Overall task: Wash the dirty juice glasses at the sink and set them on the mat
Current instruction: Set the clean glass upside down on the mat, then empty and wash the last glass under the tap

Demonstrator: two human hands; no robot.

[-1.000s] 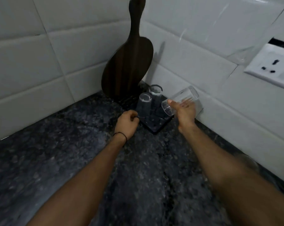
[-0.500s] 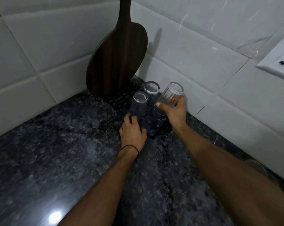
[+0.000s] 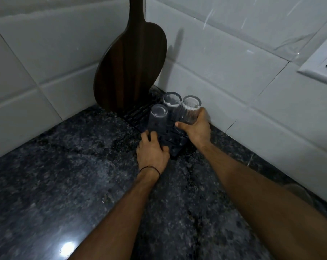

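A dark ribbed mat (image 3: 174, 147) lies in the counter's corner. Two clear juice glasses stand upside down on it: one at the front left (image 3: 157, 119), one behind it (image 3: 171, 101). My right hand (image 3: 197, 128) grips a third clear glass (image 3: 189, 110), also upside down, at the mat's right side next to the wall; whether its rim touches the mat is hidden by my fingers. My left hand (image 3: 152, 152) rests flat on the mat's near left edge, fingers pressed down, holding nothing.
A dark wooden paddle board (image 3: 129, 72) leans upright in the tiled corner just behind the mat. A white wall socket (image 3: 320, 69) sits at the right. Dark speckled granite counter (image 3: 65, 175) spreads toward me. The sink is out of view.
My right hand turned the glass from tilted on its side to upside down and lowered it beside the other two. My left hand slid onto the mat's edge. The view moved closer.
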